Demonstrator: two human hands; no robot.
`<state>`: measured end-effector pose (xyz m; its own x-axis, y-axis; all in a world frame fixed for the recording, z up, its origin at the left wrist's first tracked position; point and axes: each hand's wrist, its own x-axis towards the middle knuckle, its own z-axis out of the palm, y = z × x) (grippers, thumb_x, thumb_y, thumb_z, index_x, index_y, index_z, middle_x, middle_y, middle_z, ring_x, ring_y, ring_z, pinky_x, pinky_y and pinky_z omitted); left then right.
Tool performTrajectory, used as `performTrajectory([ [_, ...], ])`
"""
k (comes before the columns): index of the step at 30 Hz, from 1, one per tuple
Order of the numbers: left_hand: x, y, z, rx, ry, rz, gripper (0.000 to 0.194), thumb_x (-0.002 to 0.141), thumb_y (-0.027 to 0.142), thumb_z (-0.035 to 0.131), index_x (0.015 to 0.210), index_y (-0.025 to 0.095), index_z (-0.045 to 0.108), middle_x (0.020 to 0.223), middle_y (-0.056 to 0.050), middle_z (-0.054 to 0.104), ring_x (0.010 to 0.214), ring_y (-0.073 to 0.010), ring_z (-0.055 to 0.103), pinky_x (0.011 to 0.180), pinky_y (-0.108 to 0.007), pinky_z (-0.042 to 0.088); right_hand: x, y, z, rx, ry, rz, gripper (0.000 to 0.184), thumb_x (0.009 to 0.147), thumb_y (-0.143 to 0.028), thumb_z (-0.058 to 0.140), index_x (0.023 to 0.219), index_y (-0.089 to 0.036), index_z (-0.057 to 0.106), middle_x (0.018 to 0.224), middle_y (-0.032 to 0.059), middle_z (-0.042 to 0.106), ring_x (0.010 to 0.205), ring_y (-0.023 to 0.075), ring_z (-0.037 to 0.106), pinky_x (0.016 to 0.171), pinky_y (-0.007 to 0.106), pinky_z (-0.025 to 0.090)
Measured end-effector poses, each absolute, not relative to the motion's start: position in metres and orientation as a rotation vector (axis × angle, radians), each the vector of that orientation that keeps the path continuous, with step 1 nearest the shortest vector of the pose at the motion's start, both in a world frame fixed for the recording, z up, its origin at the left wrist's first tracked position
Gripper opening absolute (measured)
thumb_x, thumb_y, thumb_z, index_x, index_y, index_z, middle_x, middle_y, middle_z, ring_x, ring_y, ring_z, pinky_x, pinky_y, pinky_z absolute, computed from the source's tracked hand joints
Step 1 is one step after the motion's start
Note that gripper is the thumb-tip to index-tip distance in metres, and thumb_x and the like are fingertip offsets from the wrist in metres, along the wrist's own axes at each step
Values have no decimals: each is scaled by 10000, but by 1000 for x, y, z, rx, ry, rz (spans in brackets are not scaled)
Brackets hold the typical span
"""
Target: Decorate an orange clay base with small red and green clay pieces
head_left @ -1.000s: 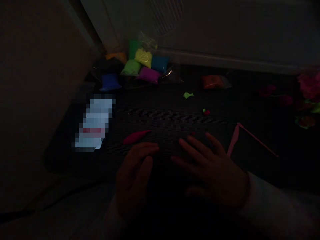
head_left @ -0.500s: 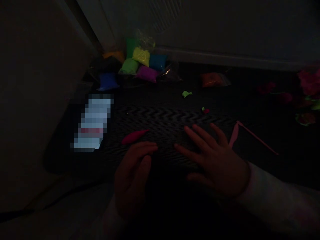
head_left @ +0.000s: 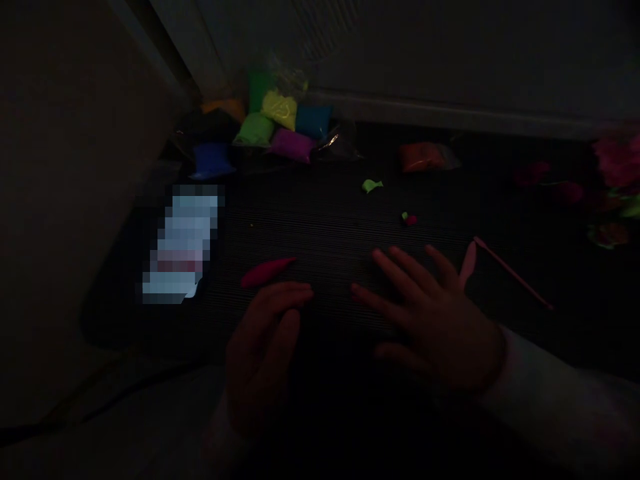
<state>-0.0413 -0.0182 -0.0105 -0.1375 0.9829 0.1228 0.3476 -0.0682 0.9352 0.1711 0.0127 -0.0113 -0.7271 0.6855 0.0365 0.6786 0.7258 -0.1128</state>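
Note:
In the dim head view my right hand (head_left: 433, 320) is palm down over the dark table, fingers spread. Whether anything lies under its palm is hidden. My left hand (head_left: 265, 353) rests on its edge at the table's front, fingers stretched out together and thumb apart, with nothing seen in it. Just beyond its fingers lies a pink, tapered piece of clay (head_left: 267, 271). A pink plastic clay knife (head_left: 468, 265) is partly covered by my right hand, and a thin pink stick tool (head_left: 515, 273) lies beside it.
Bags of coloured clay (head_left: 280, 110) are heaped at the back left, with an orange bag (head_left: 423, 157) to their right. A green scrap (head_left: 371, 186) and a small red-green bit (head_left: 409, 219) lie mid-table. A lit, blurred screen (head_left: 184, 243) is left; flowers (head_left: 617, 160) stand right.
The view has shifted slightly. My right hand has moved a little to the right; my left hand and the things on the table are much as before.

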Motion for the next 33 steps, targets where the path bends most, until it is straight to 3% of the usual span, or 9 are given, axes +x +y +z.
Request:
performTrajectory([
  [6,-42,-18,-13,1510,1547,1191,213,841,168,434,926,266,604,966,24,611,896,-139,558,792,-279,468,173,4,-1,-1100,-2857,155,642,762,-605,404,1329,-324,290,1428,114,238,1262,336,261,962,607,147],
  [11,-37,-13,-12,1820,1548,1062,213,779,148,531,968,229,585,960,-7,608,900,-149,559,790,-297,479,198,-7,8,-1380,-2606,-31,633,846,-375,384,1391,-201,113,1461,139,70,1298,344,169,985,580,182],
  [16,-35,-8,-12,2209,1325,813,275,680,238,658,943,170,617,980,-81,622,979,-239,521,815,-406,479,218,-30,-12,-1614,-2626,-24,586,853,-337,364,1368,-120,188,1386,180,295,1252,304,307,956,510,322],
  [20,-39,-8,-16,2312,1244,682,192,713,184,624,904,191,635,1002,-71,618,1011,-233,502,821,-407,476,223,-53,-21,-1480,-2698,-61,589,835,-325,405,1341,-65,250,1325,198,398,1208,289,388,929,478,377],
  [24,-38,-8,-18,2346,1232,671,129,755,166,572,848,216,646,961,-42,632,986,-214,512,812,-400,467,238,-81,-27,-1352,-2676,17,599,831,-230,436,1375,-162,194,1235,113,529,1103,214,515,868,375,462],
  [28,-32,-6,-16,2332,1238,698,124,768,180,559,850,220,643,936,-33,638,965,-203,520,810,-394,461,256,-99,-25,-1390,-2547,243,585,834,-110,354,1371,-275,191,1181,42,580,1057,181,553,819,327,508],
  [31,-26,-2,-16,2344,1225,707,125,770,178,559,864,211,636,943,-35,631,970,-197,511,816,-386,461,257,-91,-14,-1588,-2237,301,445,842,-179,391,1270,-300,387,1084,30,638,918,185,629,708,296,551],
  [33,-23,1,-17,2373,1233,688,122,774,176,556,862,205,634,943,-36,628,976,-199,502,826,-394,455,252,-78,-5,-1846,-1860,389,236,850,-261,415,1035,-292,558,930,6,692,798,180,662,652,293,560],
])
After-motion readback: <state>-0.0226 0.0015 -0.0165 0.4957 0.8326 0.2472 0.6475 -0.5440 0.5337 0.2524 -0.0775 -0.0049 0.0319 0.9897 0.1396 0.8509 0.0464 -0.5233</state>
